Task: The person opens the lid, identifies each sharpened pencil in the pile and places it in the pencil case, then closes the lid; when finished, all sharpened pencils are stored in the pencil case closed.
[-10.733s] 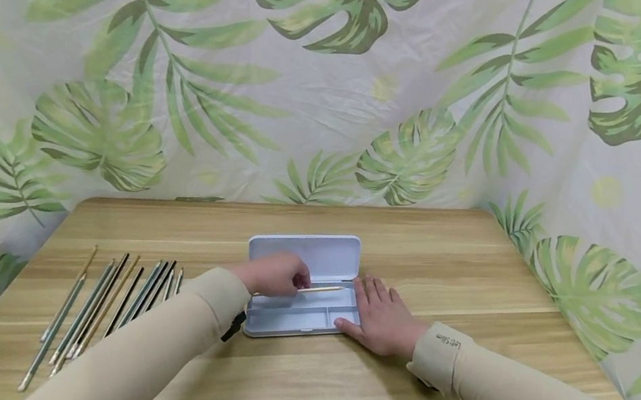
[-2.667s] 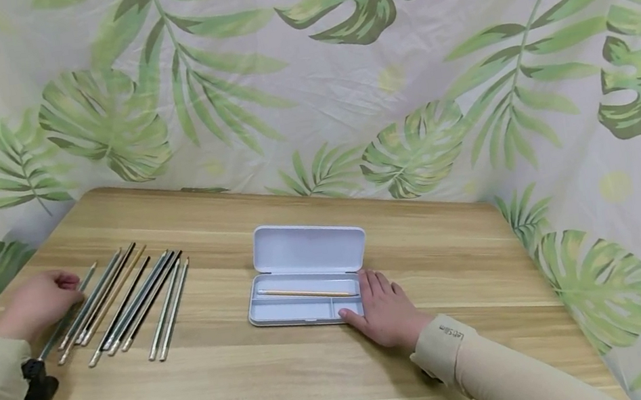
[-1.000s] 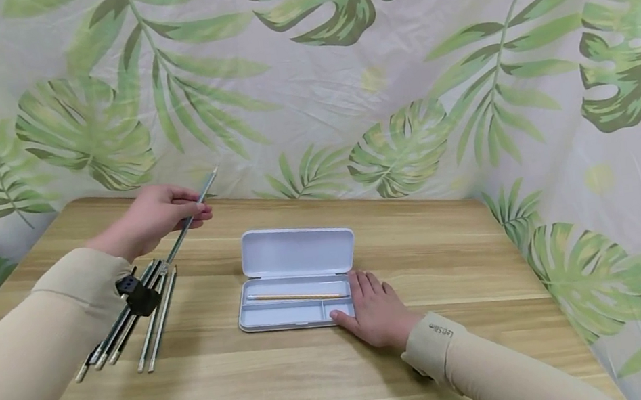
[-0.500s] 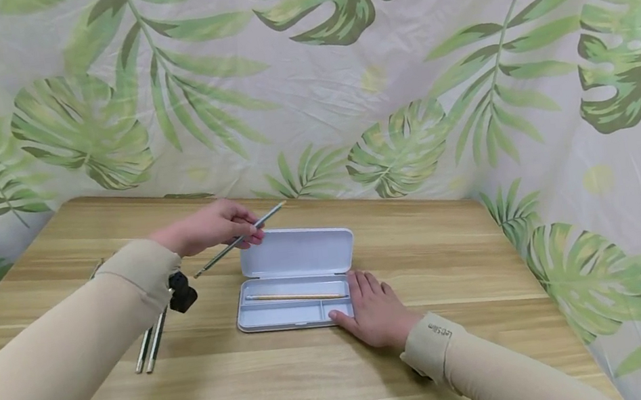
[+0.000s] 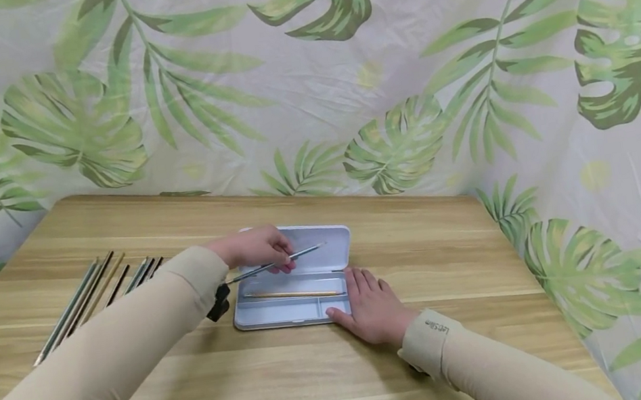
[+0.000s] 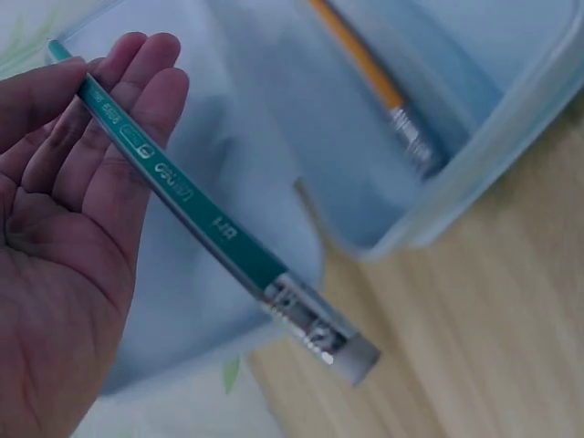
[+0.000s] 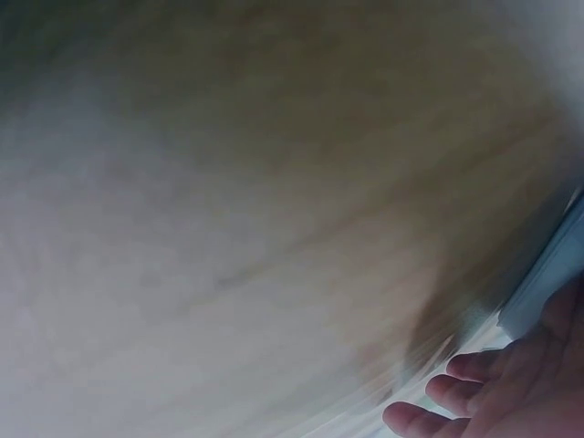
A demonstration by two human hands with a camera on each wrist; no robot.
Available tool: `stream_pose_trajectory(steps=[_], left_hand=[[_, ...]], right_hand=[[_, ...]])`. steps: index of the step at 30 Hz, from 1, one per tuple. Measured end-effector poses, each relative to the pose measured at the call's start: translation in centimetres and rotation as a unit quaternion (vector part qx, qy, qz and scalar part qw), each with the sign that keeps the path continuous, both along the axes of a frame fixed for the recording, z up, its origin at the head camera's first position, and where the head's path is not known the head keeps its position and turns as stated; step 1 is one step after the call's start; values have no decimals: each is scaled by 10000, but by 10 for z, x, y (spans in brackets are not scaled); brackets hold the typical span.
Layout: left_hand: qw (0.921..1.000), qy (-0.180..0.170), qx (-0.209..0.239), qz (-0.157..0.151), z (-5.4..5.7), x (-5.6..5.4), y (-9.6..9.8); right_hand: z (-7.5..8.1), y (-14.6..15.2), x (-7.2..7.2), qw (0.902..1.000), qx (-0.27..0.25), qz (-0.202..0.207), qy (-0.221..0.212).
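My left hand point(image 5: 262, 248) pinches a green pencil point(image 6: 187, 196) between thumb and fingers, holding it over the opened pencil case point(image 5: 288, 317). The left wrist view shows the pencil's white eraser and metal ferrule toward the camera, with its far end past the fingertips. Inside the case's back compartment lies a yellow pencil point(image 5: 293, 293). My right hand point(image 5: 377, 308) rests at the case's right end, fingers straight, thumb over its front right corner. In the right wrist view only some of its fingers point(image 7: 452, 392) show, beside the edge of the case.
Several green, black and yellow pencils point(image 5: 71, 310) lie side by side on the left of the wooden table point(image 5: 298, 394), partly hidden by my left sleeve. The case lid point(image 5: 327, 247) stands raised at the back. A leaf-patterned cloth point(image 5: 303, 79) hangs behind the table.
My left hand has taken a green pencil from the left group and carried it right, lowering it over the case. The yellow pencil was earlier laid in the case. My right hand stays put.
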State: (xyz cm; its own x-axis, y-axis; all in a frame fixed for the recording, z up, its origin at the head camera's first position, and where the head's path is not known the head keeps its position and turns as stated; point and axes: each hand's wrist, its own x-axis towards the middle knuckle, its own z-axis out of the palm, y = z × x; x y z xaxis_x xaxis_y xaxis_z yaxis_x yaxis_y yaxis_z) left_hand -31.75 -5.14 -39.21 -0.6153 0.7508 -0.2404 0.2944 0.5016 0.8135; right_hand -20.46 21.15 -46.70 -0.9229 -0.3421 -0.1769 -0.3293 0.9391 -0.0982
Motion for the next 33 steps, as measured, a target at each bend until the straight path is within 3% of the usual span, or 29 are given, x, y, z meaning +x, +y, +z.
stream_pose_trajectory(steps=[5, 14, 21, 27, 33], left_hand=[[10000, 27, -50, -63, -11, 1, 15], [9988, 234, -196, -375, -10, 8, 24], [9977, 203, -611, -207, -23, 9, 30], [9984, 335, -444, -125, -33, 11, 32], [9954, 794, -508, -195, -32, 13, 29]], right_hand=[[0, 0, -1, 10000, 60, 16, -14], [0, 0, -1, 10000, 61, 45, -3], [0, 0, 0, 10000, 63, 58, 31], [1, -2, 1, 10000, -28, 87, 20], [-1, -1, 2, 9999, -82, 40, 49]])
